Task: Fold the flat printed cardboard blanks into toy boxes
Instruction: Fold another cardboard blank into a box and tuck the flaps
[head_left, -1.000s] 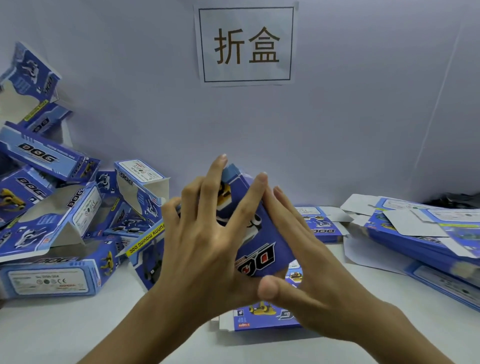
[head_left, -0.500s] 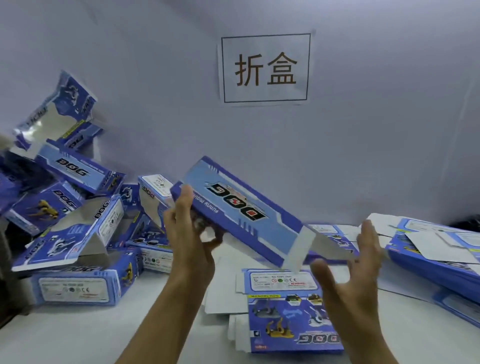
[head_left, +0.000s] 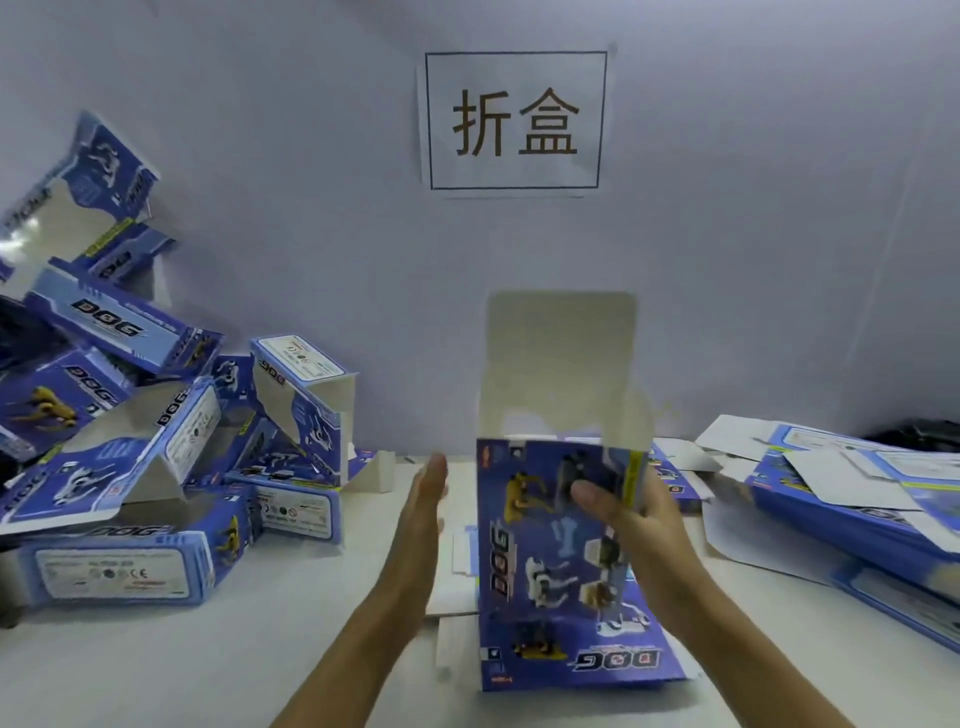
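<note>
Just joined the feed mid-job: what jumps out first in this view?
Front and centre, the right hand holds a blue DOG blank upright, its white top flap raised, while the left hand hovers open beside it. A jumbled heap of folded boxes fills the left side, flat blanks are stacked at right, and a paper sign hangs on the wall above.

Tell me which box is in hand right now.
The upright box at centre, top flap raised, gripped by the right hand; the others lie piled left or flat right.
</note>
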